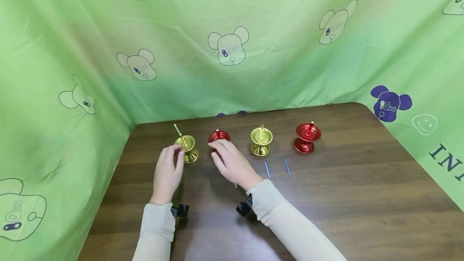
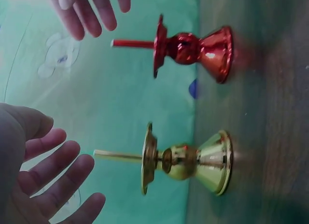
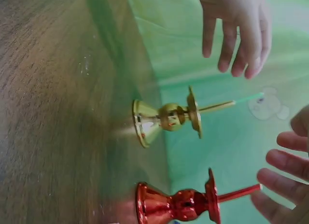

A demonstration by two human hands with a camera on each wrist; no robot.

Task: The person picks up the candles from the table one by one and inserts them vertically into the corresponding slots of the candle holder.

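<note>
Around mid-frame, the gold candleholders (image 1: 261,147) and red candleholders (image 1: 303,146) looked like polished, highly glossy metal. The bench (image 1: 344,204) across the lower frame showed wood grain under a soft sheen; the green backdrop (image 1: 181,15) at the top was smooth, creased cloth, the sleeves (image 1: 290,220) below matt fabric.

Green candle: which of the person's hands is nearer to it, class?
Left. The left hand is just left of the gold holder bearing the green candle; the right hand is farther right, by the neighbouring red holder.
</note>
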